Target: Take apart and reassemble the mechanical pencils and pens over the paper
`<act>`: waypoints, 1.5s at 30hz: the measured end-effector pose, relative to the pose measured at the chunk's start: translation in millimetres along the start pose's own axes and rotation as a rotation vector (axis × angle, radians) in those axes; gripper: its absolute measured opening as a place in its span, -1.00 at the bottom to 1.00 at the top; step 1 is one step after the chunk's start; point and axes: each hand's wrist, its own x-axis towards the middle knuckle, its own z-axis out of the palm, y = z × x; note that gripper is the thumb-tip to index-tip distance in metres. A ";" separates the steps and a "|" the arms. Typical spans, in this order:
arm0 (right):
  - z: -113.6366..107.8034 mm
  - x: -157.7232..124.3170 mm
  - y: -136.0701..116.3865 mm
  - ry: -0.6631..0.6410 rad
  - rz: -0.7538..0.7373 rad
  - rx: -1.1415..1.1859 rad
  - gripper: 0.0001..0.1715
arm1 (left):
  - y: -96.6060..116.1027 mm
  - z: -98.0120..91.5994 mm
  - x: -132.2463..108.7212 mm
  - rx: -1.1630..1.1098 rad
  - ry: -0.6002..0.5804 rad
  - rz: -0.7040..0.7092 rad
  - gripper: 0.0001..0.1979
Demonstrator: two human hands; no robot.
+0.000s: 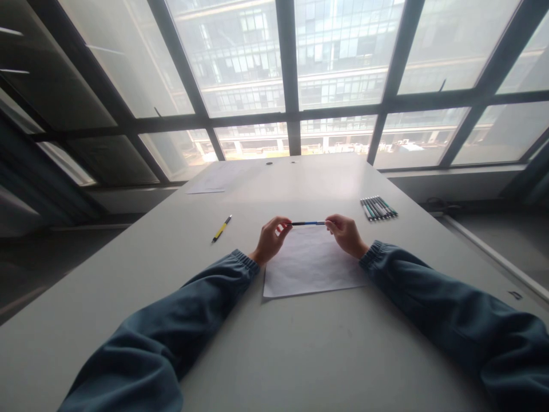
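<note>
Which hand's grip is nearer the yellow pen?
Left. The left hand is to the right of the yellow pen; the right hand is farther right, its grip on the right end of the blue pen.

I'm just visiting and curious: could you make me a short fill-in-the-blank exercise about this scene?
1. The left hand holds one end of a slim blue-and-black pen, and the ____ holds the other.
2. The loose slim pen lying left of both hands is black and ____.
3. The side-by-side row of slim pens lies on the ____ side of the white table.

Missing words: right hand; yellow; right.
</note>
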 end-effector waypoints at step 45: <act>-1.4 -0.2 -0.5 -0.011 -0.008 0.001 -0.60 | -0.6 -0.7 -0.8 -0.081 -0.094 -0.118 -0.57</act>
